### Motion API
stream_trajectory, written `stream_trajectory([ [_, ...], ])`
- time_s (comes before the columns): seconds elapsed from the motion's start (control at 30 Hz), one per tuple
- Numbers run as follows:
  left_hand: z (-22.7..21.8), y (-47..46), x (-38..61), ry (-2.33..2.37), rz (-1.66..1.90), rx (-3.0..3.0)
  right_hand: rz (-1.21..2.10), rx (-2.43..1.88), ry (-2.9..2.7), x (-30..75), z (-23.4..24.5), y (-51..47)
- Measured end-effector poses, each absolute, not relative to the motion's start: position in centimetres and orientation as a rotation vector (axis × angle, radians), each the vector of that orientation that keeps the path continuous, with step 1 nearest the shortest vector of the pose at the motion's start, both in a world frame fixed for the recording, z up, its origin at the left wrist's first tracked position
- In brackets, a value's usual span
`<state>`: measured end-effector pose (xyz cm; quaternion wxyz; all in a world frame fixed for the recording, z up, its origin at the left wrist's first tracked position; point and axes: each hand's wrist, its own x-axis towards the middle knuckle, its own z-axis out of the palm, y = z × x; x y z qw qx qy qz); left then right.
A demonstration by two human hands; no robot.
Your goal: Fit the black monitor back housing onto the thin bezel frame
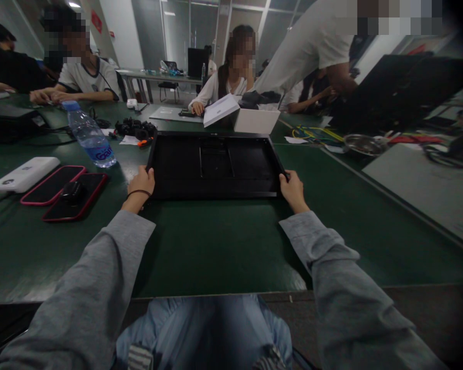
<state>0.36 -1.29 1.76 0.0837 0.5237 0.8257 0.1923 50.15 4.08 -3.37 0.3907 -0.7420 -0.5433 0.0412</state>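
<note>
A wide black shallow tray (177,164) with raised edges sits over the green table in front of me. A smaller rectangular outline shows in its middle, and a tiny pale mark is on its far rim. My left hand (141,185), with a dark band at the wrist, is closed on the tray's left end. At the opposite end, my right hand (293,187) grips the right edge, thumb on top. The fingers under both ends are partly hidden. I cannot tell whether the tray touches the table.
A water bottle (90,136), a white power bank (25,173) and red-edged phones (75,198) lie left. Beyond the tray are dark cables (133,128) and a white box (256,121). A metal bowl (364,145) stands right. Several people sit or lean across the table.
</note>
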Motion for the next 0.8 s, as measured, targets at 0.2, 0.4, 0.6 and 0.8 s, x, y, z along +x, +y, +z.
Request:
stream_trajectory([
  [0.2,1.74,-1.31,0.46,2.470,0.576,1.552,0.110,-1.878,-1.387,49.97,-3.22,4.02],
  [0.4,1.70,-1.29,0.40,2.471,0.583,1.565,0.109,-1.874,-1.366,49.95,-3.24,4.06],
  [0.6,2.02,-1.47,0.62,2.468,0.583,1.562,0.133,-1.888,-1.360,49.72,-2.98,3.85],
  [0.8,1.94,-1.44,0.47,2.456,0.597,1.546,0.139,-1.896,-1.379,49.44,-2.74,3.54],
])
